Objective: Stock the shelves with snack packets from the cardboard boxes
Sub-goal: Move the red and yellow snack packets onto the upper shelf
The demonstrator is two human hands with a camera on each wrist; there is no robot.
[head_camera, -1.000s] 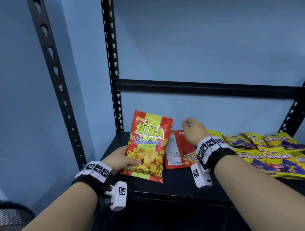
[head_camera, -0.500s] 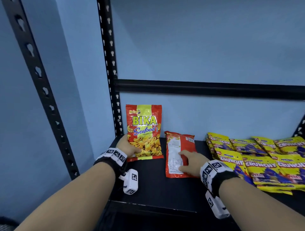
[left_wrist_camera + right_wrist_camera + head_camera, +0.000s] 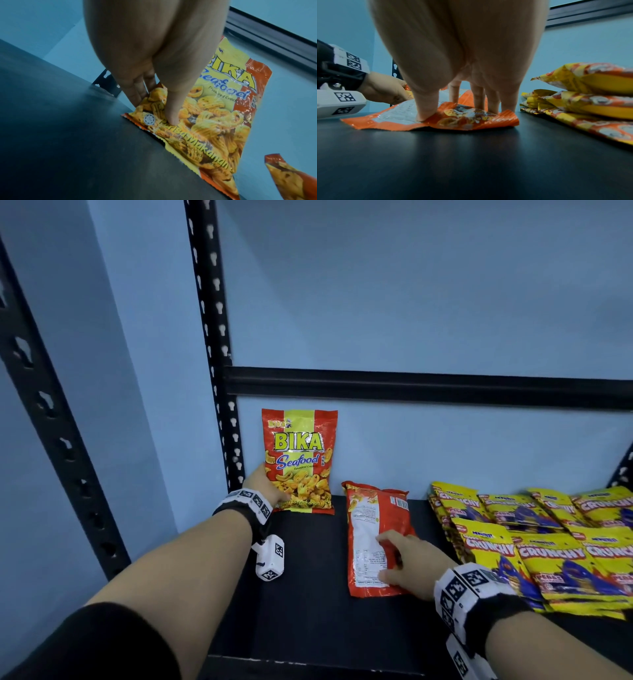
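A red and yellow BIKA Seafood packet stands upright against the blue back wall in the shelf's back left corner. My left hand grips its lower left edge, thumb on the front and fingers behind. A second red packet lies flat to the right, printed back up. My right hand rests on its near end, with the thumb and fingertips pressing down on top. No cardboard box is in view.
The black shelf board runs to a front edge near me. Several yellow Crunchy packets lie stacked on the right. A black slotted post stands at the back left, and a crossbar runs above.
My left hand has carried the BIKA packet back and stood it upright against the wall. My right hand has come down from the air onto the flat red packet.
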